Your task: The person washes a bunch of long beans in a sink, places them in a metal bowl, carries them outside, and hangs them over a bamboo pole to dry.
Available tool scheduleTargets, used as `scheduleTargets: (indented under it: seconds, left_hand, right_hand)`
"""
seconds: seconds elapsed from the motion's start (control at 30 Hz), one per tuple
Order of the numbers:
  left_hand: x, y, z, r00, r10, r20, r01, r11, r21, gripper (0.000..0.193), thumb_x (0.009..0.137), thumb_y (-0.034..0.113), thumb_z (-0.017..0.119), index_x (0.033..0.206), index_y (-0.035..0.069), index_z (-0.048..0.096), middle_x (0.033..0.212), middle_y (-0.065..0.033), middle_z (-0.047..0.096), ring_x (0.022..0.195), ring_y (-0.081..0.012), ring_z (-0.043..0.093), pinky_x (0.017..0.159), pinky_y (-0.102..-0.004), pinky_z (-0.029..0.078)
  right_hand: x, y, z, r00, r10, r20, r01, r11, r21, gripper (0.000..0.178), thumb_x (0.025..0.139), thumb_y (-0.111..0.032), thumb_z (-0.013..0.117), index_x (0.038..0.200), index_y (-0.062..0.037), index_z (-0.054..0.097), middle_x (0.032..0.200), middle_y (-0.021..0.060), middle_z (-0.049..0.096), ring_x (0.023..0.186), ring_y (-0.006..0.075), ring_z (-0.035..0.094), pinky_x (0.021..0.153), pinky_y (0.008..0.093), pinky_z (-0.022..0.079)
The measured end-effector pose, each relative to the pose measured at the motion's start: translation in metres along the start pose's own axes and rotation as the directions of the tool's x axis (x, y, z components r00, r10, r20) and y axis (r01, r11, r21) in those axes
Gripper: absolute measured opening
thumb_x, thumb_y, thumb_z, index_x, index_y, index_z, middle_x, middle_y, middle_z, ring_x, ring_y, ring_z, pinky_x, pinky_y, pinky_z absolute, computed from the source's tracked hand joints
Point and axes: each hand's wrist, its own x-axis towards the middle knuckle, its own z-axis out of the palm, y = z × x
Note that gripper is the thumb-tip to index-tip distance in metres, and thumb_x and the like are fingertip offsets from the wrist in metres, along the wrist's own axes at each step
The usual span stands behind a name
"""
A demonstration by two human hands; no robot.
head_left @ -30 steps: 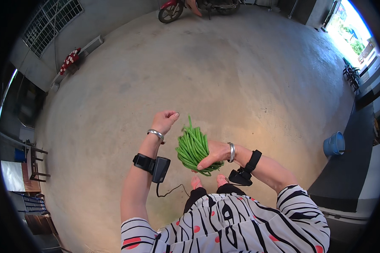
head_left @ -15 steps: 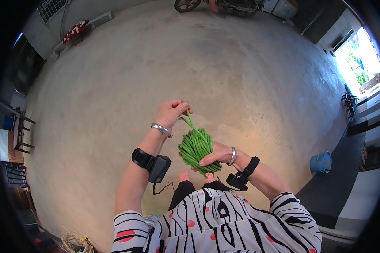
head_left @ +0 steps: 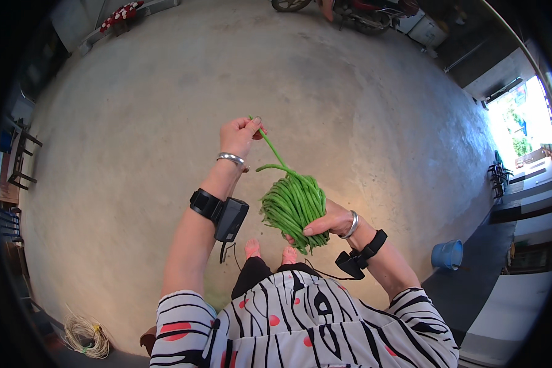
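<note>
A thick folded bundle of green long beans (head_left: 293,208) is gripped from its right side by my right hand (head_left: 330,222), the thumb lying across its lower front. Above and to the left of it, my left hand (head_left: 241,136) pinches the tip of one bean (head_left: 270,145). That bean runs taut and slanting down into the top of the bundle. Beside it a second bean end (head_left: 272,167) sticks out loosely to the left, untouched by my fingers. The fingers of my right hand behind the bundle are mostly hidden.
Bare concrete floor (head_left: 184,92) surrounds me. A blue bucket (head_left: 448,254) stands to the right, and a coil of pale cord or strips (head_left: 86,336) lies at the lower left. A wooden stool (head_left: 23,156) is at the left, with a motorbike (head_left: 368,15) at the far side.
My left hand has moved up and farther from the bundle, and a longer stretch of the pinched bean now shows. My right hand and the bundle sit slightly farther right.
</note>
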Motion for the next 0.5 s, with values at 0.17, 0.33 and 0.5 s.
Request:
scheduleTargets:
  seconds: [0.17,0.33,0.5]
  left_hand:
    - [0.006,-0.04,-0.018,0.989,-0.149,0.004,0.147,0.982,0.118,0.018,0.08,0.026,0.055,0.07,0.011,0.058,0.066,0.0007,0.061,0.06,-0.0077,0.054,0.054,-0.0237,0.034]
    - [-0.013,-0.065,-0.029,0.945,-0.315,0.09,0.268,0.901,0.343,0.04,0.075,0.043,0.058,0.089,0.005,0.058,0.07,-0.0001,0.059,0.06,-0.008,0.049,0.055,-0.0245,0.038]
    - [-0.059,-0.058,-0.048,0.99,0.083,-0.115,-0.066,0.987,0.144,0.037,0.076,0.033,0.058,0.057,0.001,0.058,0.05,-0.0019,0.053,0.045,-0.0089,0.045,0.048,-0.0232,0.038]
  right_hand:
    - [0.001,-0.005,0.009,1.0,0.02,-0.02,-0.019,1.0,0.018,0.054,0.063,-0.012,0.068,0.109,0.0014,0.043,0.089,0.0126,0.057,0.078,0.0221,0.059,0.071,0.0338,0.048]
    - [0.002,-0.008,0.006,0.998,0.016,-0.068,-0.007,0.991,0.132,0.052,0.063,-0.01,0.065,0.109,0.0034,0.044,0.088,0.0158,0.058,0.077,0.0252,0.059,0.071,0.036,0.048]
    - [-0.011,0.007,-0.014,0.989,0.016,-0.144,0.022,0.967,0.253,0.047,0.068,-0.011,0.061,0.109,0.0045,0.044,0.091,0.018,0.057,0.081,0.0286,0.059,0.075,0.0393,0.048]
